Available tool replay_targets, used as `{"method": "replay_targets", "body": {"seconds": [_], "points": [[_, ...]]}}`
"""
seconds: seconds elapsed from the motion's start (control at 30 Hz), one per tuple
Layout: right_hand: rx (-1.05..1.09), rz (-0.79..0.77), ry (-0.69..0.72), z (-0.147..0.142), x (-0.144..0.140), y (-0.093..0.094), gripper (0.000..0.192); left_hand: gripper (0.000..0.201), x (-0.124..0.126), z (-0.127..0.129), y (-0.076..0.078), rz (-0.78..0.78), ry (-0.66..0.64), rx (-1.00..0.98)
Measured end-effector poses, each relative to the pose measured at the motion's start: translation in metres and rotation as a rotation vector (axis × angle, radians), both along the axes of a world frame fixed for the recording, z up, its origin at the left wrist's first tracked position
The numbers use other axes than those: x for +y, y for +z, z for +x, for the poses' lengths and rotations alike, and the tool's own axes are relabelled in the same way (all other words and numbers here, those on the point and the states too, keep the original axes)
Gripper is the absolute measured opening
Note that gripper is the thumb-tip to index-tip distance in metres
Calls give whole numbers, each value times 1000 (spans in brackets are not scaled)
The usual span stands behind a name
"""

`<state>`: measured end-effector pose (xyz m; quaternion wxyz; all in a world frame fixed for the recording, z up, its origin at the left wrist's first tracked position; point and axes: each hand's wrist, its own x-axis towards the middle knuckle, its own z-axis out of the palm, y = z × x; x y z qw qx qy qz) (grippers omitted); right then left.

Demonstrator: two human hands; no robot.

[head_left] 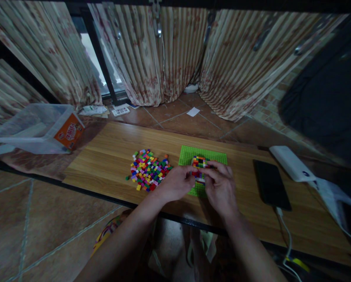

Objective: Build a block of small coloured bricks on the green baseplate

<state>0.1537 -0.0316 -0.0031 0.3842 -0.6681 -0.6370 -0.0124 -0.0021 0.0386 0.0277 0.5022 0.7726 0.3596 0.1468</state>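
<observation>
A small multicoloured toy-brick structure (199,161) stands on a green studded baseplate (183,153) on the wooden table. My left hand (179,183) is closed at its left front side, thumb and fingertips against the bricks. From the right, my right hand (220,184) curls round the structure with its fingers at the upper and front edges. Both sets of fingertips nearly meet at the front, hiding part of the structure there. A white piece (200,180) shows between the hands. Left of the baseplate lies a loose pile of small coloured bricks (148,170), close to my left wrist.
A black phone (271,184) with a white cable lies on the table (101,156) to the right. Beyond it is a long white power bank or adapter (293,162). A clear plastic bin (40,129) with an orange label stands at the left, beside the table.
</observation>
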Motion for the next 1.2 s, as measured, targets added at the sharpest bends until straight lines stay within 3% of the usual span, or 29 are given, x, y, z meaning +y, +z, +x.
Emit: {"method": "replay_targets", "body": {"seconds": [0.23, 0.4, 0.8, 0.9, 1.0, 1.2], "points": [[-122, -45, -67, -6, -2, 1, 35, 33, 4, -1, -5, -60, 9, -68], [-91, -13, -78, -8, -3, -1, 33, 32, 6, -3, -9, -116, 24, -172], [155, 27, 63, -12, -2, 16, 19, 38, 1, 1, 4, 42, 13, -222], [195, 23, 73, -13, -1, 15, 18, 29, 0, 0, 5, 78, -6, -207], [199, 41, 63, -16, -2, 14, 17, 21, 0, 2, 5, 91, 16, -186], [108, 97, 24, -20, -2, 14, 17, 23, -2, 6, -1, 44, 101, -174]]}}
